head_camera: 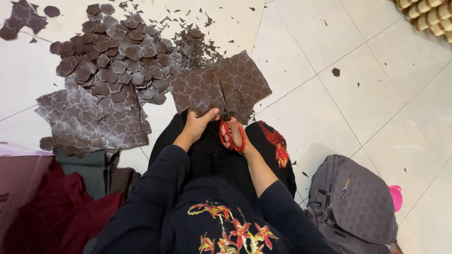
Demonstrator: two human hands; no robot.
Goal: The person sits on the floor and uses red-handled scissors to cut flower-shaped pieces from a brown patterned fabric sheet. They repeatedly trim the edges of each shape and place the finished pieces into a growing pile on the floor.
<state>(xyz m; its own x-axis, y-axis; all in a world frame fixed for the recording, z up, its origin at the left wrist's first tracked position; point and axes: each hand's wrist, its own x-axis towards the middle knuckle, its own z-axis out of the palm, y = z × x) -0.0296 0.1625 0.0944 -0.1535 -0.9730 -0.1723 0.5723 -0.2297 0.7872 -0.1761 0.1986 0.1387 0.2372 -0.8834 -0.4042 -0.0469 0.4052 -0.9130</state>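
Observation:
My left hand (198, 123) pinches the near edge of a dark brown sheet (221, 84) printed with pale flower outlines. My right hand (235, 136) has its fingers through the red handles of a pair of scissors (230, 134), whose blades reach up into the sheet near its middle. The sheet is held above my lap over the white tiled floor. Both arms wear dark sleeves.
A heap of cut brown flower shapes (117, 56) and small scraps lies at the upper left. Below it is a stack of uncut patterned sheets (89, 117). Dark red cloth (52, 211) is at the lower left, a grey backpack (353, 202) at the lower right.

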